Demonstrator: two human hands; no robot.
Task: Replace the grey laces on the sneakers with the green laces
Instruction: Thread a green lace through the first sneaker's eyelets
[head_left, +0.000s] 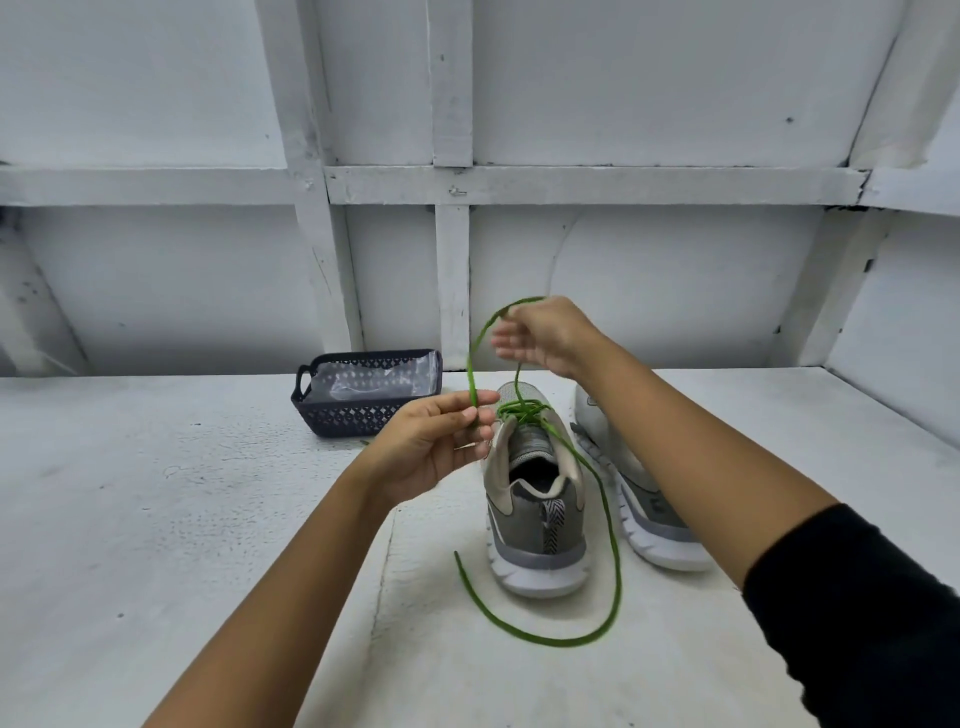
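A grey and beige sneaker stands upright with its heel toward me and a green lace threaded through its upper eyelets. My left hand pinches one strand of that lace just left of the tongue. My right hand is raised above the shoe and holds the same strand higher up, so it arcs between both hands. The other end trails right of the shoe, loops in front of the heel and lies on the table. A second sneaker lies on its side to the right, partly hidden by my right forearm.
A dark woven plastic basket with a clear plastic bag inside stands behind and left of the shoes. The white table meets a white panelled wall at the back, and a side wall rises on the right.
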